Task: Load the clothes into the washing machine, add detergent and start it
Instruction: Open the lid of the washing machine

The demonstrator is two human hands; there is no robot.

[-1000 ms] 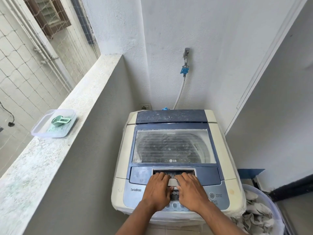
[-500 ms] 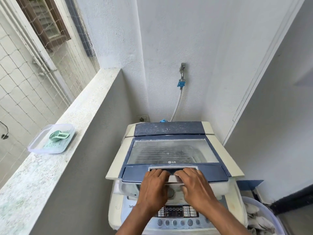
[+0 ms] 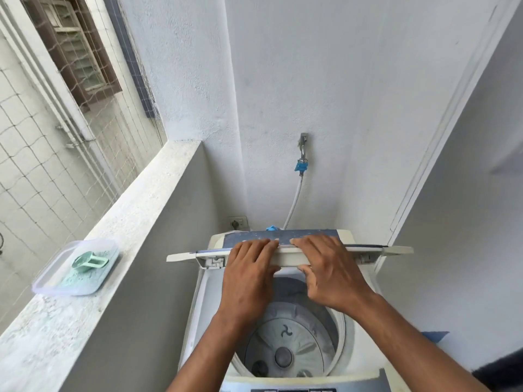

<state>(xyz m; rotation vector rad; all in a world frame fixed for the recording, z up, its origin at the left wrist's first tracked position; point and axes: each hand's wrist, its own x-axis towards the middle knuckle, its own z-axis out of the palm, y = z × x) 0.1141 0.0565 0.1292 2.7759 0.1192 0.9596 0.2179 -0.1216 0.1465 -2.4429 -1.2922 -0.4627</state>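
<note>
A top-loading washing machine (image 3: 365, 374) stands below me with its folding lid (image 3: 184, 256) raised and folded toward the back wall. My left hand (image 3: 249, 275) and my right hand (image 3: 331, 273) both grip the lid's front edge side by side. The drum (image 3: 285, 349) is exposed; I see only its bare grey pulsator. On the ledge at the left sits a clear plastic tub (image 3: 75, 268) of pale green detergent powder with a green scoop (image 3: 89, 261) in it. No clothes are in view now.
A concrete ledge (image 3: 113, 250) runs along the left with netting beyond it. A tap (image 3: 302, 144) with a white hose (image 3: 294, 199) and a socket (image 3: 237, 222) are on the back wall. A white wall stands close on the right.
Both hands lifted the lid from flat on the machine up and back until it folded near the rear. The drum came into view and my head tilted up.
</note>
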